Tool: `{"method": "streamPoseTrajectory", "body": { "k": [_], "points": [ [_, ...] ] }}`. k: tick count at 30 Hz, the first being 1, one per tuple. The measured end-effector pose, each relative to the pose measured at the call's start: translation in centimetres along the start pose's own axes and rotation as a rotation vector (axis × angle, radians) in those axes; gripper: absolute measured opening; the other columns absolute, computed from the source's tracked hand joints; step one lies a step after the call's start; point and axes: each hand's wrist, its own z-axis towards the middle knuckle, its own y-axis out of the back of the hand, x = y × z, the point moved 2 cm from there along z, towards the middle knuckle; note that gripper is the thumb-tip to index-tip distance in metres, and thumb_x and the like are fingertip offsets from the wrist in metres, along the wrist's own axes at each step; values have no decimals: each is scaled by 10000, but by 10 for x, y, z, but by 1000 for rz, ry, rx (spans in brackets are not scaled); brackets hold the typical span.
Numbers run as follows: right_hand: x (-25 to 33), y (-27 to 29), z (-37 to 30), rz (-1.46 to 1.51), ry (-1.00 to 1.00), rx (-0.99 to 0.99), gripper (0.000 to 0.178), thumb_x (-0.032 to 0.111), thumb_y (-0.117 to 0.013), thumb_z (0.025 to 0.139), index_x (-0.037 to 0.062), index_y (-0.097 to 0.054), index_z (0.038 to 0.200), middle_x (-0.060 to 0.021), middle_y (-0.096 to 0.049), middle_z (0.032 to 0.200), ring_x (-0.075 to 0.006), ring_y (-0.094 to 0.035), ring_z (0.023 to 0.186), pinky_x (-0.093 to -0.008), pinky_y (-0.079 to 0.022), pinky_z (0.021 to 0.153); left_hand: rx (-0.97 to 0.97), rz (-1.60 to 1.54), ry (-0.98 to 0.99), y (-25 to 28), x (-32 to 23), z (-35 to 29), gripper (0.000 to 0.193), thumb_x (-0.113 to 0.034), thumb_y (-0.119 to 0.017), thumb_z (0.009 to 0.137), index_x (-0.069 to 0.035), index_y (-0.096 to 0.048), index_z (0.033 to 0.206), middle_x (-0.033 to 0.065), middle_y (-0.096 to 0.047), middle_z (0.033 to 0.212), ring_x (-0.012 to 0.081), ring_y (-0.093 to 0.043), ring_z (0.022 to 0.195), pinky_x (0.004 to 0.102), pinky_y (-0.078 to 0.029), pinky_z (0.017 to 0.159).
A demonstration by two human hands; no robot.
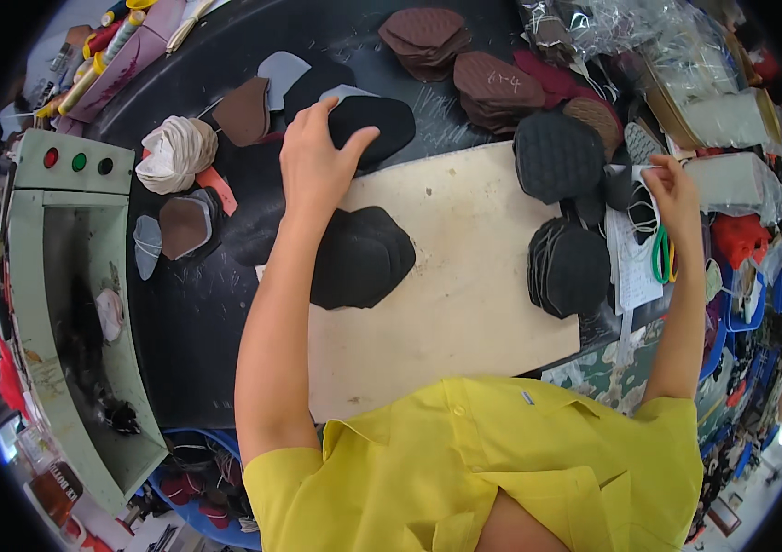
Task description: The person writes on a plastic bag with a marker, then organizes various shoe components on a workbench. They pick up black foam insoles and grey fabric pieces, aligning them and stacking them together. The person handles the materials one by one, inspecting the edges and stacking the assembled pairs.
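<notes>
My left hand reaches over a black fabric pad at the back of the work surface. Its thumb is spread from the fingers and lies at the pad's left part. Nearer, below that wrist, rests a fanned pile of black pads. My right hand is at the right side, fingers curled with the tips together, close to a white cord and white papers. What is between those fingertips is too small to tell. Green-handled scissors are beside this hand.
A beige board lies on the black table. Quilted black pads and another black stack sit on its right. Brown stacks are behind. A green control box stands left; a plastic-covered carton is back right.
</notes>
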Motion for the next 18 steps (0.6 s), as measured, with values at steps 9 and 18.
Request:
{"method": "streamPoseTrajectory", "body": {
  "k": [9, 18],
  "points": [
    [144, -39, 2, 91, 489, -75, 333, 123, -710, 845, 43, -640, 1160, -107, -670, 1111, -228, -645, 1026, -328, -519, 843, 223, 33, 265, -13, 13, 29, 425, -234, -833, 703, 33, -654, 981, 160, -674, 918, 268, -655, 887, 372, -505, 809],
    [249, -101, -42, 152, 1301, -311, 322, 80, -714, 637, 47, -698, 957, -67, -665, 917, -207, -641, 791, -311, -504, 657, -170, -584, -14, 66, -71, -47, 175, 24, -652, 773, 0, -667, 946, 109, -680, 879, 222, -656, 780, 305, -521, 709]
  ]
}}
